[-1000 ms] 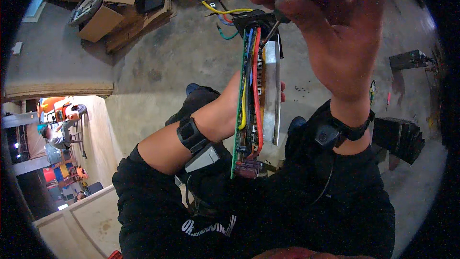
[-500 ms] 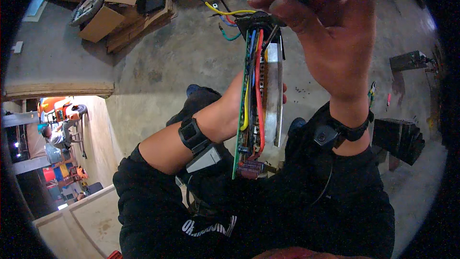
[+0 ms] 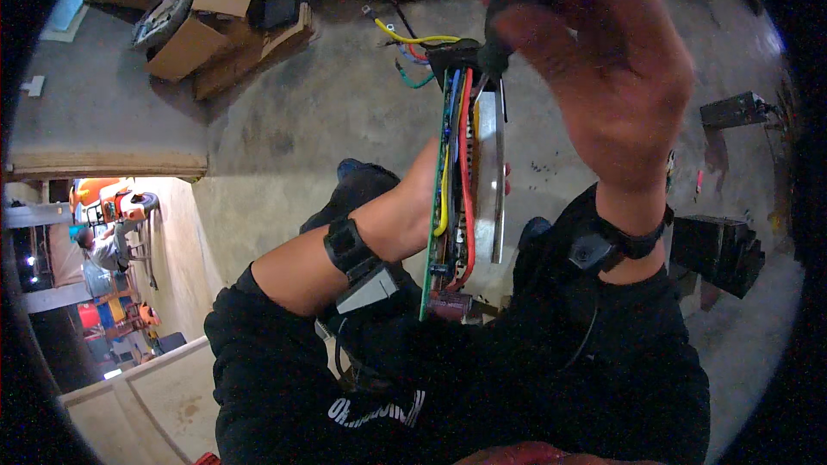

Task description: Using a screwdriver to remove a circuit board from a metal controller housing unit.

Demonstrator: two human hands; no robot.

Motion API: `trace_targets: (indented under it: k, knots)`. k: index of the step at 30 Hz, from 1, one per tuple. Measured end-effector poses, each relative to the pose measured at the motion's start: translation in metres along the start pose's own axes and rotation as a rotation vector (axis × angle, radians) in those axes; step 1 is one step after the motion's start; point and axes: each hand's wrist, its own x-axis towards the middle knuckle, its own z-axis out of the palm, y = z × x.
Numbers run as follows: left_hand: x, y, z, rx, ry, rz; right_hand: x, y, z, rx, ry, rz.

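Note:
A long motor controller circuit board point(image 3: 438, 198) with a metal heat sink point(image 3: 488, 181) stands upright before me. Red, yellow and blue wires run along its inside, and loose wires with ring terminals point(image 3: 405, 34) stick out at its far end. My left hand point(image 3: 413, 198) is closed round it from behind; most of its fingers are hidden, with fingertips showing past the heat sink. At the far end my right hand point(image 3: 603, 60), partly blurred, grips a screwdriver point(image 3: 495, 56) by its dark handle. Its shaft reaches in beside the red wire; the tip cannot be made out.
Flattened cardboard boxes point(image 3: 233, 43) lie at the far left. A dark metal box point(image 3: 715, 250) and a smaller box point(image 3: 732, 109) stand on the concrete floor at right. Beyond a doorway at left, a person point(image 3: 105, 248) is near an orange vehicle point(image 3: 116, 202).
My right hand has turned and shifted slightly to the right, and the screwdriver's handle has swung with it. The controller has tilted a little; my left hand still holds it.

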Motion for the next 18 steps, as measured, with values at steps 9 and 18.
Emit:
trace_targets:
  k: [9, 18]
  knots:
    - [0.019, -0.013, -0.017, -0.076, -0.018, -0.017, 0.016, -0.034, 0.035, -0.057, 0.303, 0.147]
    - [0.016, -0.012, -0.010, 0.024, -0.085, 0.021, 0.003, -0.012, 0.016, -0.103, 0.233, 0.024]
